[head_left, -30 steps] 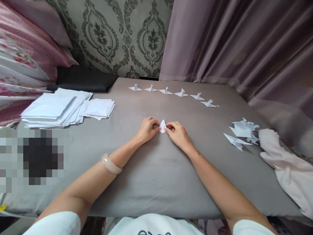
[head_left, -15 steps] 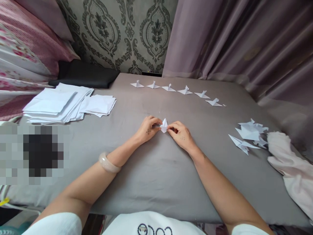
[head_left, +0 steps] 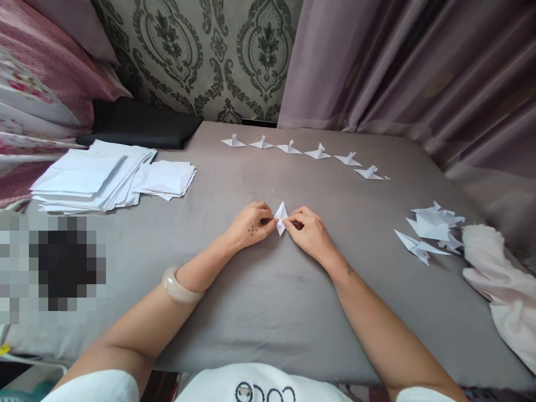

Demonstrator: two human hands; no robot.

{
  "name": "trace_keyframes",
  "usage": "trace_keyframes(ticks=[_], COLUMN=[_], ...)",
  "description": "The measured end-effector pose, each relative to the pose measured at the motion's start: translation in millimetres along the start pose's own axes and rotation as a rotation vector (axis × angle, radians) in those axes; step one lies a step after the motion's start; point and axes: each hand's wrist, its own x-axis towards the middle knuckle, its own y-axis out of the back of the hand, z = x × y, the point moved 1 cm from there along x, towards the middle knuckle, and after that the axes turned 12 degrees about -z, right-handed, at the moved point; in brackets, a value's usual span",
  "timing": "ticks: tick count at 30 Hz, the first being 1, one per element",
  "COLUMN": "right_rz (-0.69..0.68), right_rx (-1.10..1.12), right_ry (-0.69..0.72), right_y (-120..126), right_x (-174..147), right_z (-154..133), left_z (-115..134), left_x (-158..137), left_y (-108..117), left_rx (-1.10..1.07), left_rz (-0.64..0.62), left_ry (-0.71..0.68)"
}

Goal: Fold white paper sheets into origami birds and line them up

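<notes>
A small white folded paper [head_left: 282, 211], diamond-shaped with pointed top and bottom, is held just above or on the grey cloth in front of me; I cannot tell which. My left hand [head_left: 252, 224] pinches its left edge between thumb and fingers. On the opposite edge, my right hand [head_left: 307, 228] has thumb and forefinger closed on the paper. Beyond the hands, several white origami birds [head_left: 317, 152] stand in a curved row. More folded paper birds [head_left: 433, 223] lie heaped at the right.
Stacks of white paper sheets [head_left: 79, 173] and smaller paper squares [head_left: 167, 177] lie at the left, before a black folded item [head_left: 142, 124]. A pale pink cloth [head_left: 502, 285] lies at the right edge. Purple curtains [head_left: 355, 61] hang behind the grey-covered surface [head_left: 251, 312].
The folded paper now shows a longer diamond, its lower point reaching further toward me. Both hands keep their pinch and have shifted only slightly. The camera view has moved a little.
</notes>
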Motion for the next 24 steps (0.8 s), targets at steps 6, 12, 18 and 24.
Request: trace_keyframes(ticks=[6, 12, 18, 24], right_rz=[0.051, 0.063, 0.037, 0.065], right_rx=[-0.029, 0.023, 0.172, 0.456], right_ry=[-0.053, -0.077, -0.144, -0.123], right_y=[-5.0, -7.7, -7.2, -6.5], right_x=[2.3, 0.8, 2.4, 4.0], right_z=[3.9, 6.1, 9.4, 14.4], left_z=[-3.0, -5.2, -1.4, 4.6], left_x=[7.7, 9.4, 6.8, 3.0], left_y=[-5.8, -6.0, -2.6, -0.1], left_rx=[-0.078, -0.188, -0.347, -0.441], left_rz=[0.100, 0.086, 0.076, 0.078], left_ry=[0.168, 0.181, 0.064, 0.014])
